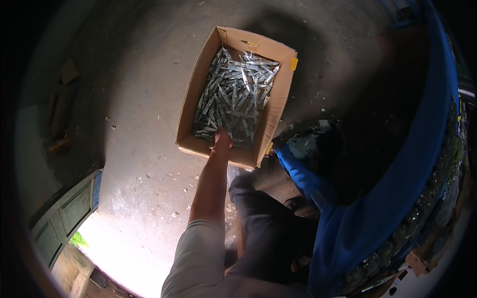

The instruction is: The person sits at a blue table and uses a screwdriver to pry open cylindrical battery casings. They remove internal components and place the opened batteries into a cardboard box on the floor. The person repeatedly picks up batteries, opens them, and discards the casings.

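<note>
My left arm point(207, 191) reaches forward over the near wall of an open cardboard box point(197, 82) on the floor. Just inside that wall is my left hand point(223, 138), small in the picture and seen from behind. Its fingers are mostly hidden, so what they hold, if anything, does not show. Many slim, silvery-white pieces point(238, 87) lie loose and crisscrossed in the box, close to the hand. They look like narrow wrapped sticks, but their exact kind is unclear. Yellow tape point(293, 64) sticks to the box's right side. My right hand is out of sight.
Blue sheeting point(397, 198) sweeps along the right, beside a strip of clear crinkled plastic point(397, 243). A crumpled plastic bag point(305, 141) lies right of the box. My dark trouser leg point(268, 213) is close below. White scraps dot the concrete floor point(144, 129). A panelled door point(67, 213) stands lower left.
</note>
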Demonstrator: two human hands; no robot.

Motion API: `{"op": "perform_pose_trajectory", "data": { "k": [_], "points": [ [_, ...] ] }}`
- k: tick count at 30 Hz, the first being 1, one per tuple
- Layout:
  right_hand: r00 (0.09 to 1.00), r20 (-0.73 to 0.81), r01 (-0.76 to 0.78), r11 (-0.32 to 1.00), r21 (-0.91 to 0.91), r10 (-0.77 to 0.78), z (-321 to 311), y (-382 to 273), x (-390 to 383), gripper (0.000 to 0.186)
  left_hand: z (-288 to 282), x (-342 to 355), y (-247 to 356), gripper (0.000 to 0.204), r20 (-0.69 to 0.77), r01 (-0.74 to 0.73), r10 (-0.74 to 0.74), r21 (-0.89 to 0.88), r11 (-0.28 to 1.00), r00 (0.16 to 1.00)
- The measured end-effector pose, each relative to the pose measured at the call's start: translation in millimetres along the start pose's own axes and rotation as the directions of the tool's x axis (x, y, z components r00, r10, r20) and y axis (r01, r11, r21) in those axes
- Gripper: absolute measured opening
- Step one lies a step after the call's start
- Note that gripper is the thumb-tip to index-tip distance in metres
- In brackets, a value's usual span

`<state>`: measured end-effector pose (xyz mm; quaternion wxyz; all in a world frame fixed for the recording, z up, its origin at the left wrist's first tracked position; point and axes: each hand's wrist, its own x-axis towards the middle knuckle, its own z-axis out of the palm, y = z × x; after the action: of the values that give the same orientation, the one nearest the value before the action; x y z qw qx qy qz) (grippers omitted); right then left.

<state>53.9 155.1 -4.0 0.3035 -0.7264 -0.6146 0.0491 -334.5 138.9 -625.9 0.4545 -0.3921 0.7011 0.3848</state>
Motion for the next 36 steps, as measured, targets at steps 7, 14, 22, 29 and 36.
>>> {"op": "perform_pose_trajectory", "data": {
  "k": [7,14,22,29,36],
  "points": [
    [0.951,0.173,0.307,0.835,-0.457,-0.255,3.1,-16.6,-1.9,0.034,-31.4,-17.0,34.2,0.059,0.194,-0.048,0.033,0.073,0.996,0.98],
    [0.919,-0.091,-0.352,0.903,0.246,0.383,13.4,-30.2,-1.1,0.039,-25.4,-2.7,23.8,0.056,0.091,-0.103,0.093,0.103,0.989,0.991],
    [0.983,0.091,0.176,0.953,-0.248,-0.158,-37.4,60.0,-14.9,0.049,-36.4,-62.7,33.1,0.04,0.182,-0.283,0.29,-0.066,0.957,0.94],
    [0.955,0.204,-0.29,0.811,0.508,0.214,-32.7,60.7,-13.6,0.036,-49.5,-191.4,38.6,0.036,0.391,-0.304,0.342,-0.156,0.94,0.854],
    [0.954,0.181,-0.291,0.592,0.752,0.24,-11.4,27.2,-8.9,0.031,-91.4,-322.0,0.4,0.04,0.586,-0.528,0.627,-0.36,0.769,0.513]
  ]
}}
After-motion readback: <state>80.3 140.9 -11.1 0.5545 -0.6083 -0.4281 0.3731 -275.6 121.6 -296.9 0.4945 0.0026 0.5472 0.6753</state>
